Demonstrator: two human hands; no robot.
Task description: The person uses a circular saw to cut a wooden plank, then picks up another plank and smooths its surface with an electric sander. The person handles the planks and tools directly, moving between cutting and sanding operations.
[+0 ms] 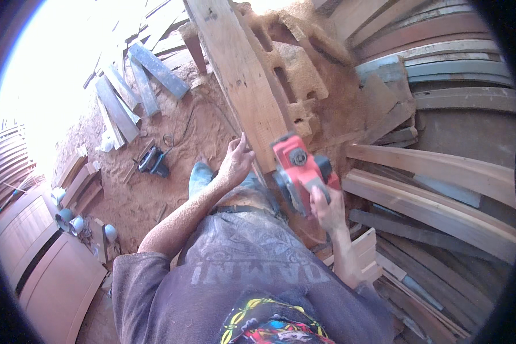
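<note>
My right hand (pixel 328 209) is wrapped round the rear handle of a red and black electric hand planer (pixel 297 163). The tool is tilted beside the near end of a long wooden plank (pixel 249 86), which runs away from my waist. At the plank's left edge is my left hand (pixel 237 163), with the index finger stretched out along the wood and the others partly bent. It holds no tool. Sawdust coats my left forearm. The underside of the planer and the ends of some left fingers are hidden.
Sawdust heaps over slotted timber (pixel 295 63) beyond the plank. Stacked boards (pixel 436 200) crowd the right side. On the sandy floor to the left lie a dark power tool (pixel 153 163) and grey wood offcuts (pixel 117 109). Wooden panels (pixel 60 281) lie at lower left.
</note>
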